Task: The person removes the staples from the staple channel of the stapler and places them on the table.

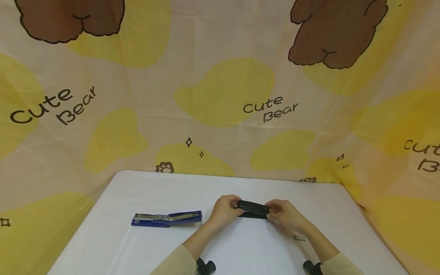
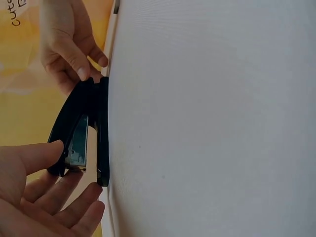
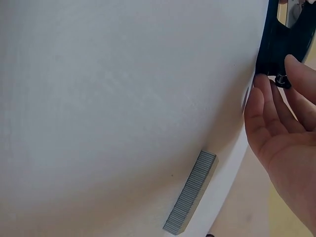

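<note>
A black stapler [image 1: 253, 209] stands on the white table between the two hands, its upper arm raised from the base at the left end. My left hand [image 1: 225, 210] holds that front end; in the left wrist view its thumb [image 2: 45, 154] lies on the upper arm, with a metal magazine [image 2: 78, 143] showing in the gap. At the hinge end on the right, my right hand [image 1: 283, 214] grips with thumb and fingers, seen close in the right wrist view. A strip of staples [image 3: 191, 192] lies on the table near the right forearm.
To the left lies a blue stapler [image 1: 151, 219], spread open with its metal insides showing. Beyond the white table [image 1: 192, 187] hangs a yellow and beige bear-print cloth [image 1: 213, 91]. Dark wrist devices show below each forearm.
</note>
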Tool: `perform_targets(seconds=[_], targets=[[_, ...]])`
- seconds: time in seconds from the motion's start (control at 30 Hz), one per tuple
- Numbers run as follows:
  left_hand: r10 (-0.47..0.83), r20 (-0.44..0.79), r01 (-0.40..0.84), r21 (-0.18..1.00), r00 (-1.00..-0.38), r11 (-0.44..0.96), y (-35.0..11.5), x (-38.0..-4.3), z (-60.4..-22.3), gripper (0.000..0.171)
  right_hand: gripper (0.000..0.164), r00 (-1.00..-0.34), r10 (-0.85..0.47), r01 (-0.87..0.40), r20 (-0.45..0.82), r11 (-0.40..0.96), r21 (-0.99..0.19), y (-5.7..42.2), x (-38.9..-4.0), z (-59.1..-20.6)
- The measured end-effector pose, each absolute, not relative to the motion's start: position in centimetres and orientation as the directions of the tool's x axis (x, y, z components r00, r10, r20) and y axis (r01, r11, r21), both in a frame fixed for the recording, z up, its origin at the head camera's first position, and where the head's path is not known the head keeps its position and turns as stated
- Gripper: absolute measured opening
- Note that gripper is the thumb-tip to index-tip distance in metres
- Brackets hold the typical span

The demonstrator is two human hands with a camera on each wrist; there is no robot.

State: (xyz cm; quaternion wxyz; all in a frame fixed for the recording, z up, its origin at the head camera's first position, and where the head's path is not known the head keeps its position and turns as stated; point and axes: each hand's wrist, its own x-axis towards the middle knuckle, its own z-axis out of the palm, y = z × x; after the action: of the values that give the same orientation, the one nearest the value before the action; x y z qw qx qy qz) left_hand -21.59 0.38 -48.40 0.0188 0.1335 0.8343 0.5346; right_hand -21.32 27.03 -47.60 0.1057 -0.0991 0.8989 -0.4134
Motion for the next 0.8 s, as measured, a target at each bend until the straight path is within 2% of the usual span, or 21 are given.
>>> perform_targets(seconds=[0.6, 0.8], targets=[[0.335, 0.083, 0.231, 0.874, -0.939, 0.428, -0.8, -19.6, -47.2, 0.022, 0.034, -0.928, -0.338, -0.099, -0.159, 0.633, -0.768, 26.9, -19.9, -47.1], [0.355, 0.053, 0.221, 0.864, -0.933, 0.452, -1.2, -18.7, -46.9, 0.022, 0.033, -0.910, -0.387, -0.140, -0.149, 0.624, -0.769, 26.9, -19.3, -47.0]])
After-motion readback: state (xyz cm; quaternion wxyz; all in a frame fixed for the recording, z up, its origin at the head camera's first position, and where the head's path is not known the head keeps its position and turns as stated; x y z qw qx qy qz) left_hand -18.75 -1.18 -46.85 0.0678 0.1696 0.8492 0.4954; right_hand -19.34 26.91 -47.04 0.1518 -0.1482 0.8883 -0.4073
